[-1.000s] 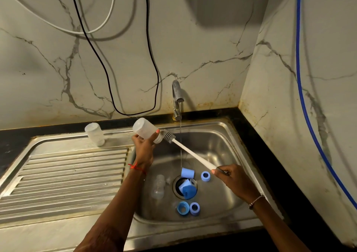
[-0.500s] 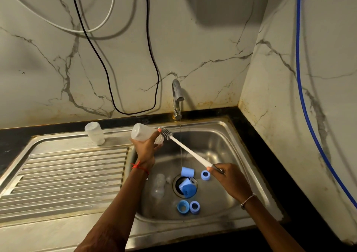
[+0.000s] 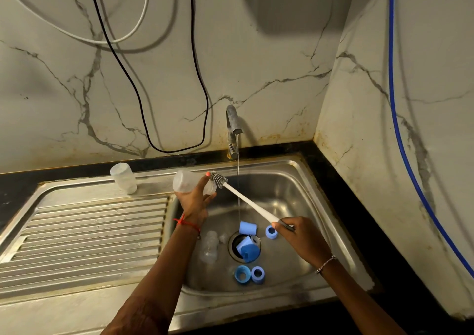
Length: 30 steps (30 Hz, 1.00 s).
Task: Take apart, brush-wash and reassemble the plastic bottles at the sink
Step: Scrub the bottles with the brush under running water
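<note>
Both forearms reach forward: the left hand (image 3: 193,200), raised, has its fingers curled round a bottle (image 3: 186,182); the right hand (image 3: 301,237), lower, pinches a brush handle (image 3: 252,207) at its end.

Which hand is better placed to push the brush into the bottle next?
Right. The right hand grips the brush by its handle, bristles beside the mouth of the bottle, which the left hand holds.

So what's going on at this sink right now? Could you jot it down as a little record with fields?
Left hand: grips a clear bottle, held over the basin
Right hand: holds the brush by its handle end
Brush head: at the clear bottle's mouth, not inside
Tap: running, thin stream
Basin: blue caps and a second bottle by the drain
Drainboard: a third bottle, standing at its back edge
</note>
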Each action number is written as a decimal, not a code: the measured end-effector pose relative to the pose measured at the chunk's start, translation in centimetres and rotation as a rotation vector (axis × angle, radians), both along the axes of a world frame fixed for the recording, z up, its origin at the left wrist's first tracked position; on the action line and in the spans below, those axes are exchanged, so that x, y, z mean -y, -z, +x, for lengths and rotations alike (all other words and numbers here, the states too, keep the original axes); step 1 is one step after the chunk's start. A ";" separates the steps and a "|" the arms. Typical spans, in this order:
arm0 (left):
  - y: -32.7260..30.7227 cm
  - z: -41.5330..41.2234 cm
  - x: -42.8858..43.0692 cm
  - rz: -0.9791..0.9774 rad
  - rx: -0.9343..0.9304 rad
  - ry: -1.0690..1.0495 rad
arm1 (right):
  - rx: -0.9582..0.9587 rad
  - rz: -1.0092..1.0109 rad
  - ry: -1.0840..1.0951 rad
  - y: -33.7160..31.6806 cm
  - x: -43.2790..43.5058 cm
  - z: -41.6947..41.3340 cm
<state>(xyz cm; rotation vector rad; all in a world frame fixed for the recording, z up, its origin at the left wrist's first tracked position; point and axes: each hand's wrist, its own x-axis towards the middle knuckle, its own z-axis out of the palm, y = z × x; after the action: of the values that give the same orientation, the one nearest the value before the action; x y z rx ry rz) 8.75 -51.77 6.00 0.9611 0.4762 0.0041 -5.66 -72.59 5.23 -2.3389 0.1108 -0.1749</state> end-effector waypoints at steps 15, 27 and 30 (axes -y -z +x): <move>-1.8 0.1 -0.8 -0.015 0.119 0.201 | 0.039 0.104 0.044 -0.2 0.9 -0.1; -0.9 0.1 0.3 0.062 0.024 0.085 | 0.030 0.047 0.046 -0.4 0.3 0.0; -1.2 0.3 -0.2 0.062 0.080 0.169 | 0.031 0.084 0.051 -0.2 0.6 0.1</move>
<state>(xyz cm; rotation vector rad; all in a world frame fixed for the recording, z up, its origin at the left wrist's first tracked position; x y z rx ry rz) 9.00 -51.53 7.18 1.0556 0.3223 -0.0953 -5.52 -73.23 5.42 -2.2504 0.1589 -0.2275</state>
